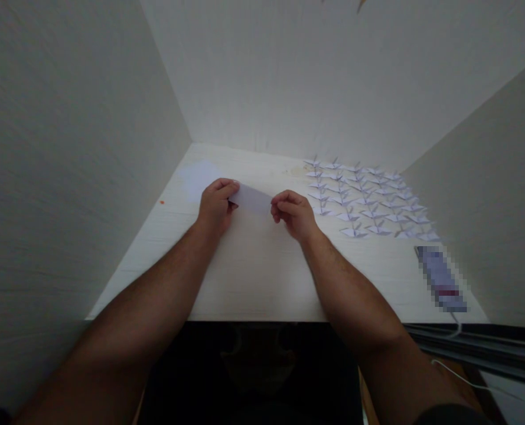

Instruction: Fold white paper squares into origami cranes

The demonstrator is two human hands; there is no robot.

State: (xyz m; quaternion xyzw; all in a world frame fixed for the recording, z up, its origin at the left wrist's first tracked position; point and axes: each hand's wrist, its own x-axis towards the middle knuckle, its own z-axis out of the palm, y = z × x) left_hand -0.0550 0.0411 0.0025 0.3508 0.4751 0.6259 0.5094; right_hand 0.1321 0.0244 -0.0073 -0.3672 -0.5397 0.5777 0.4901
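Observation:
A piece of white paper [254, 199] is stretched between my two hands, above the middle of the white table. My left hand [218, 200] pinches its left end, thumb on top. At the other end, my right hand [292, 211] has its thumb and fingertips closed on the paper's right edge. The paper looks like a narrow band; whether it is folded over, I cannot tell. Pale sheets of paper [196, 177] lie on the table just beyond my left hand. To the right of my right hand stand rows of small folded paper cranes [368, 198].
A blurred-out phone [442, 277] lies near the table's right front corner, with a white cable [456, 326] hanging off the edge. Pale walls enclose the table [253, 295] at the left, back and right. A small orange spot [162, 202] marks the left side.

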